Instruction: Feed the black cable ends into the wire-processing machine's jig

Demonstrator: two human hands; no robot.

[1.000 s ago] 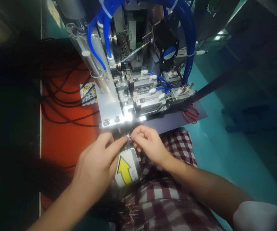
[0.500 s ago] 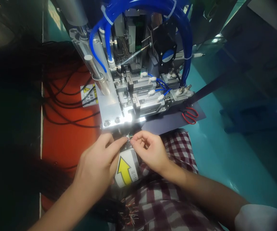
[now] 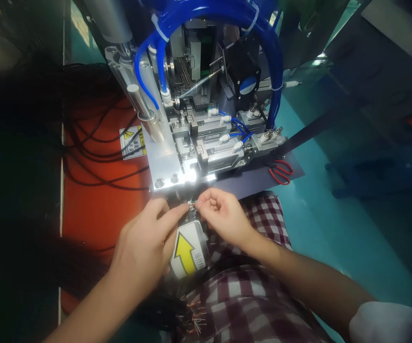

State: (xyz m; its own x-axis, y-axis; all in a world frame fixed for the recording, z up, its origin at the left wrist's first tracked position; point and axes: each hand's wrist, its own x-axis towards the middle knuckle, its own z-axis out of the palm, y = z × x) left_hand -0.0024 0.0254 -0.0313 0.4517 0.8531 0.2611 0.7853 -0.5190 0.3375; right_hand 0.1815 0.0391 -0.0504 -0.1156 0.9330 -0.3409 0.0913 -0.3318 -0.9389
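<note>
Fine coloured wires (image 3: 192, 205), splayed at their ends, stand between my two hands at the front of a metal machine (image 3: 163, 164). My left hand (image 3: 147, 238) is closed, with thumb and forefinger pressed at the base of these wires from the left. From the other side my right hand (image 3: 223, 214) pinches the tip of a thin wire between thumb and forefinger, its other fingers curled. Just below the fingertips sits a white label with a yellow arrow (image 3: 185, 252). Whatever lies under my left palm is hidden.
Red-handled scissors or snips (image 3: 282, 172) lie on the dark plate at right. Black cables (image 3: 98, 143) trail over the orange surface (image 3: 95, 205) at left. More stripped wire ends (image 3: 196, 317) rest near the checkered cloth (image 3: 242, 295). Blue air tubes (image 3: 277, 57) arch above the machine.
My right hand has shifted slightly up and right, drawing a thin wire a little away from the others. My left hand stays in place.
</note>
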